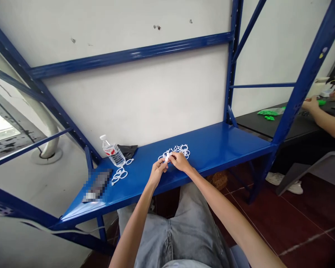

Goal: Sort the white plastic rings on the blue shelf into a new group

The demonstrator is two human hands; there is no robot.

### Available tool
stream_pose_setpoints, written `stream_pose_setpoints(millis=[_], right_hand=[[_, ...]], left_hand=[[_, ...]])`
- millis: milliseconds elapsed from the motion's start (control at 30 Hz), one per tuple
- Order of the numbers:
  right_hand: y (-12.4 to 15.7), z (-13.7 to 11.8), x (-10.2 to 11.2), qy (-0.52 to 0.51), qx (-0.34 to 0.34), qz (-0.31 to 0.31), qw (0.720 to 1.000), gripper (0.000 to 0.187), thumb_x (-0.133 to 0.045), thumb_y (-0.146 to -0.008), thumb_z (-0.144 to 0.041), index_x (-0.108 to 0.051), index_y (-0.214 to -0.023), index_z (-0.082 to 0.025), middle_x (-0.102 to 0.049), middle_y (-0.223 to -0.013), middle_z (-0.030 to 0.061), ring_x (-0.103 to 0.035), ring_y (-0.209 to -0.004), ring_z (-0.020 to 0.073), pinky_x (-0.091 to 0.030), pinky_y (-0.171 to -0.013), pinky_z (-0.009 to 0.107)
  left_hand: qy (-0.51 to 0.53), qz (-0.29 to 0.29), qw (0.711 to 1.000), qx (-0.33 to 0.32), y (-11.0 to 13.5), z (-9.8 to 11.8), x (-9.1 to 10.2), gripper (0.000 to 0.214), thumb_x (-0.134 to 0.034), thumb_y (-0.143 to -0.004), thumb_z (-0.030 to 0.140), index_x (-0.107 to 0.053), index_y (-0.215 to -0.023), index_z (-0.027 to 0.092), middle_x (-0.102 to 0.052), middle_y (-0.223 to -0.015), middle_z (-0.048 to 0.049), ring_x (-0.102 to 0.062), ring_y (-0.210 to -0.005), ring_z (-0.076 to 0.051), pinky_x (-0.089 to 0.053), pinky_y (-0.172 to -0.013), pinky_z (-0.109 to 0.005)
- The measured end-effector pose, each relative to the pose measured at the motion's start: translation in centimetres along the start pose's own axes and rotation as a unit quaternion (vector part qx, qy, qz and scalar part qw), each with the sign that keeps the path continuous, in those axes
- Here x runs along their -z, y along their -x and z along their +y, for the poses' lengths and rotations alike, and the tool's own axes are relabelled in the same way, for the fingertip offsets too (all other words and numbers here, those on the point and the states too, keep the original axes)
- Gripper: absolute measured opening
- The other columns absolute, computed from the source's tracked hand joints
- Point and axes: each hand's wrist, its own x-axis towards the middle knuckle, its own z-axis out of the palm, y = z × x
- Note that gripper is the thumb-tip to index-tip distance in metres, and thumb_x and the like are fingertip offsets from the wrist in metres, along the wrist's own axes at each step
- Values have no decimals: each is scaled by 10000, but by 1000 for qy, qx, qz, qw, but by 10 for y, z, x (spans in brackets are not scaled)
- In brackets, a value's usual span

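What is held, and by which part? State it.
The left hand and right hand together hold a small white piece; which part each grips is too small to tell.

White piece (166,158) part-hidden by right grip (180,161); dark object (99,183) pixelated.

Trousers (149,236): showing grey, fading unevenly into lighter patches, creasing at the lap
Front seam (170,236): running as a darker line down the middle
Top (184,264): showing pale grey in a narrow strip at the waist
Forearms (226,212): showing bare, tapering to the wrists
Left hand (157,171), right hand (180,161): showing bare
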Motion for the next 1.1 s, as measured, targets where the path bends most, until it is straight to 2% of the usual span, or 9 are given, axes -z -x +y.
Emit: stream_pose_setpoints(millis=[100,200,333,433,567,667,733,867,1100], right_hand=[[0,-1,-4,80,-1,-24,996,213,-530,-1046,-217,-716,-945,-194,-758,-843,52,-667,-765,193,-381,-700,254],[3,-3,-6,147,15,-52,988,195,-550,-1044,-229,-730,-969,-213,-785,-937,68,-703,-859,214,-390,-735,264],[5,-6,-6,168,43,-54,983,239,-509,-1061,-218,-747,-1050,-234,-797,-1046,61,-720,-954,215,-411,-768,266],[6,-6,-5,178,59,-42,981,262,-497,-1050,-189,-744,-1122,-241,-784,-1126,63,-712,-983,213,-411,-757,264],[5,-8,-4,199,51,-62,977,196,-549,-1002,-180,-740,-981,-214,-772,-1011,68,-691,-897,212,-378,-704,266],[6,-10,-3,200,44,-72,976,144,-585,-981,-201,-727,-961,-210,-764,-993,69,-674,-867,210,-353,-679,264],[7,-10,-3,186,48,-77,978,155,-574,-999,-220,-726,-966,-214,-764,-989,60,-668,-853,201,-346,-676,261],[7,-5,-2,135,75,-90,984,220,-540,-1037,-218,-734,-935,-211,-768,-955,40,-662,-831,181,-353,-691,248],[0,3,-4,60,59,-90,992,326,-494,-1061,-195,-756,-867,-192,-752,-768,19,-681,-750,173,-395,-703,239]], left_hand=[[-80,-20,997,-7,-1,5,9,489,-713,-890,635,-748,-944,150,-583,-713,-10,-474,-611,-109,-362,-576,-240],[-134,0,991,-14,-4,1,13,569,-684,-870,707,-734,-817,143,-568,-633,-8,-473,-575,-111,-365,-558,-240],[-116,57,991,23,-9,-7,7,639,-667,-825,778,-697,-709,150,-544,-548,-5,-455,-501,-106,-362,-510,-241],[-90,59,993,48,-10,-5,2,657,-669,-802,802,-699,-712,152,-572,-558,-19,-440,-455,-100,-331,-458,-242],[-94,16,994,46,-5,2,2,621,-689,-820,765,-715,-731,151,-552,-522,-9,-448,-460,-103,-338,-472,-240],[-87,-7,995,45,0,7,4,594,-730,-808,732,-742,-776,139,-651,-638,-43,-466,-481,-95,-350,-484,-244],[-71,-22,995,61,3,9,4,592,-730,-814,724,-757,-803,132,-706,-734,-73,-485,-492,-92,-357,-488,-248],[-54,-57,993,93,7,10,5,586,-722,-833,712,-762,-823,127,-726,-758,-94,-534,-524,-108,-374,-506,-250],[-52,-46,996,57,11,2,4,558,-698,-863,692,-703,-743,146,-672,-701,-53,-475,-514,-94,-329,-513,-249]])
